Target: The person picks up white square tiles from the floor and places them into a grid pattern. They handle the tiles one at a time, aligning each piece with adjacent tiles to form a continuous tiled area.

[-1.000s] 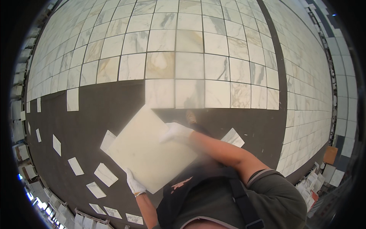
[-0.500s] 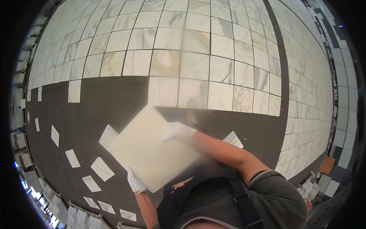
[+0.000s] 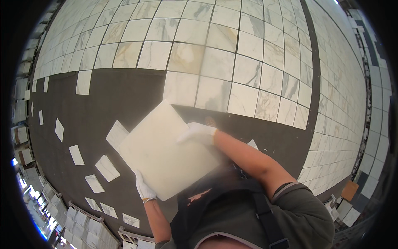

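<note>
A large, pale square tile (image 3: 159, 151) is held up tilted in front of my body, one corner pointing away from me. My left hand (image 3: 144, 187), in a white glove, grips its lower left edge near the close corner. Across its right edge lies my right hand (image 3: 197, 133), also gloved, closed on the tile with the thumb over the face. The fingers underneath are hidden. Partly covered by the held tile, a veined tile (image 3: 117, 133) shows beyond its left edge. Past the far corner stands the laid row's front tile (image 3: 181, 88).
Rows of marble-patterned tiles (image 3: 188, 31) cover the far floor, with a dark strip (image 3: 316, 66) before another tiled field on the right. Loose tiles (image 3: 107, 168) are scattered on the dark floor (image 3: 124, 89) at left. Stacked tiles on racks (image 3: 89, 224) line the lower left.
The view has shifted, so the laid rows appear higher and slightly turned. Both hands keep their grip on the large tile, which has barely moved relative to my body.
</note>
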A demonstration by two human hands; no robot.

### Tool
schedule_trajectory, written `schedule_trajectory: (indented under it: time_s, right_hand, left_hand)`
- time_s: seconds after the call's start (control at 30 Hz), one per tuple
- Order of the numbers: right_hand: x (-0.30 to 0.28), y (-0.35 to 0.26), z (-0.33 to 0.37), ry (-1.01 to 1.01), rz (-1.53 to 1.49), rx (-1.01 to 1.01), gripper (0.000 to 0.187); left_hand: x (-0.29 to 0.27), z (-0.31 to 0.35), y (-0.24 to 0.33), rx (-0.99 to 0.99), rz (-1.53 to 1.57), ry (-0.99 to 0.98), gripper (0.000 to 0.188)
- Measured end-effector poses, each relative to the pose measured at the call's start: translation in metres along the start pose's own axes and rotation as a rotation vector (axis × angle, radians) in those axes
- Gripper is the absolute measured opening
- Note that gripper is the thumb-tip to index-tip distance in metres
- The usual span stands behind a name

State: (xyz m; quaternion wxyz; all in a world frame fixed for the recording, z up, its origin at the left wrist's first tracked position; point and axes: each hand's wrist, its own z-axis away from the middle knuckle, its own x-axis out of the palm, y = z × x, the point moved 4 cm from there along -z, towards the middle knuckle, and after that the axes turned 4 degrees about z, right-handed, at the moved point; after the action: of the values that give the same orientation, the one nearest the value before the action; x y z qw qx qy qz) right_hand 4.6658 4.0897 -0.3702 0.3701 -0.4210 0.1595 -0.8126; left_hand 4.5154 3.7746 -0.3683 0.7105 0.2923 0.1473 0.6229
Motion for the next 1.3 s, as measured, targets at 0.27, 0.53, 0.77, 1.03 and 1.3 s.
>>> schedule_trajectory:
  time_s: [0.27,0.53,0.77,1.03,1.3]
  right_hand:
    - [-0.034,-0.016,0.037,0.033,0.079,0.118,0.046]
    - [-0.085,-0.01,0.061,0.194,-0.025,0.043,0.054]
    - [-0.101,-0.022,0.078,0.169,0.025,-0.058,0.051]
    - [-0.127,-0.015,0.103,0.374,0.225,-0.066,0.054]
    - [-0.189,-0.003,0.15,0.677,0.538,0.009,0.037]
  left_hand:
    - [0.032,-0.004,-0.025,0.123,-0.077,0.012,0.058]
    - [0.071,-0.021,-0.05,0.155,-0.112,-0.129,0.057]
    - [0.103,-0.006,-0.06,0.157,-0.149,-0.12,0.061]
    - [0.072,-0.01,-0.091,0.085,-0.402,-0.068,0.069]
    - [-0.088,0.055,-0.18,-0.182,-0.248,0.14,0.059]
